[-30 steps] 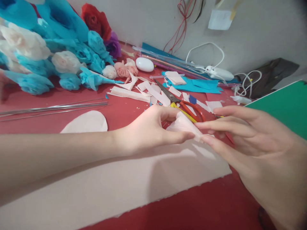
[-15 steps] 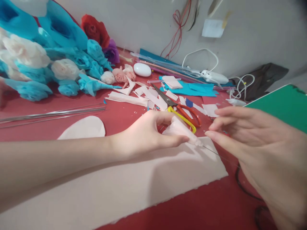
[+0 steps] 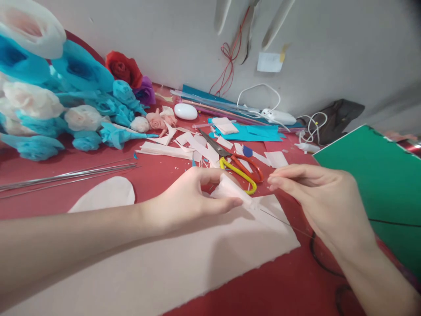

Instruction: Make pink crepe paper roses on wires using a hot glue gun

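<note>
My left hand (image 3: 184, 195) grips a pale pink crepe-paper flower (image 3: 232, 189), its paper gathered to a narrow base between thumb and fingers. From that base a thin wire stem (image 3: 284, 223) slants down to the right, passing below my right hand (image 3: 329, 202). The right thumb and fingertips are pinched together a little right of the flower, and anything between them is too small to make out. Under both hands lies a large pale pink crepe-paper sheet (image 3: 171, 267). Just beyond the flower are scissors (image 3: 238, 169) with red and yellow handles.
Blue, cream and red paper flowers (image 3: 82, 116) crowd the back left. Metal wires (image 3: 69, 175) and a rounded paper piece (image 3: 105, 193) lie left. Paper scraps (image 3: 197, 145) surround the scissors. A green board (image 3: 368, 175) stands right, and a white cable (image 3: 279, 116) runs along the wall.
My right hand's fingers have closed from a loose, parted pose into a pinch. The left hand keeps its hold on the flower. The camera view has shifted slightly.
</note>
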Motion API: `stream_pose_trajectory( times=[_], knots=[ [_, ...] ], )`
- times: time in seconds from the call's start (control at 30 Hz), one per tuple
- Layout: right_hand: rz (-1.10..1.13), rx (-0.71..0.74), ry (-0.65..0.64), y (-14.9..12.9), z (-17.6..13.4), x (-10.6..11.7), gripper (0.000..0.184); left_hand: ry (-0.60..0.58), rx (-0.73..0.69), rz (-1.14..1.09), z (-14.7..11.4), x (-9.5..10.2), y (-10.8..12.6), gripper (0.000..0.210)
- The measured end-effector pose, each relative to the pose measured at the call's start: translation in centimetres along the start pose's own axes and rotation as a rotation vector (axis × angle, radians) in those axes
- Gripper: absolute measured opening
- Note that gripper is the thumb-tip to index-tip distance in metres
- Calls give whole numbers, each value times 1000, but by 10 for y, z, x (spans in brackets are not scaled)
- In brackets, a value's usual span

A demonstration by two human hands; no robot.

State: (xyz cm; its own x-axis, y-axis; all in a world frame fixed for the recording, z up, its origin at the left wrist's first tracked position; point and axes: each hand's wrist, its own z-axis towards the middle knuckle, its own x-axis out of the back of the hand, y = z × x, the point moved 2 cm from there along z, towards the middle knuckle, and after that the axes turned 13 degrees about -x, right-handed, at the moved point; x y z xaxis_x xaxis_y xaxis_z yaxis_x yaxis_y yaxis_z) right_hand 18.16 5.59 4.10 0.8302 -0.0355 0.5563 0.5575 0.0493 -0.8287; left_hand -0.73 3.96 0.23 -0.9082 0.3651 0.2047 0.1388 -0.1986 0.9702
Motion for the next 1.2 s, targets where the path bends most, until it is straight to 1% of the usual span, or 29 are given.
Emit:
stream_pose_trajectory(
  times=[0.07, 0.13, 0.3, 0.43, 0.5, 0.6, 0.7, 0.77, 0.93, 1.2],
  knots=[
    [91, -81, -80, 5, 4, -1, 7, 1, 4, 4, 0, 0, 0, 19],
    [152, -128, -148, 10, 8, -3, 10, -6, 14, 8, 0, 0, 1, 20],
    [215, -175, -259, 17, 10, -5, 18, -19, 60, 37, -2, -1, 0, 26],
    [230, -170, -320, 12, 6, -7, 21, -19, 33, 38, -1, 0, -1, 25],
    [209, -142, -329, 8, 4, -7, 25, -18, 1, 6, 0, 1, 0, 21],
    [123, -90, -292, 6, 2, -6, 32, -11, -30, -31, 0, 0, 1, 16],
    [99, -53, -295, 7, 2, -7, 31, 13, -28, -9, 0, -2, 1, 16],
    [132, -51, -317, 8, 2, -8, 27, 13, -9, 22, -1, -3, 1, 19],
    [158, -65, -344, 8, 3, -9, 20, -36, 32, 74, -1, -2, 0, 27],
    [176, -110, -372, 6, 2, -12, 21, -21, -7, 104, -1, -1, 0, 25]
  ],
)
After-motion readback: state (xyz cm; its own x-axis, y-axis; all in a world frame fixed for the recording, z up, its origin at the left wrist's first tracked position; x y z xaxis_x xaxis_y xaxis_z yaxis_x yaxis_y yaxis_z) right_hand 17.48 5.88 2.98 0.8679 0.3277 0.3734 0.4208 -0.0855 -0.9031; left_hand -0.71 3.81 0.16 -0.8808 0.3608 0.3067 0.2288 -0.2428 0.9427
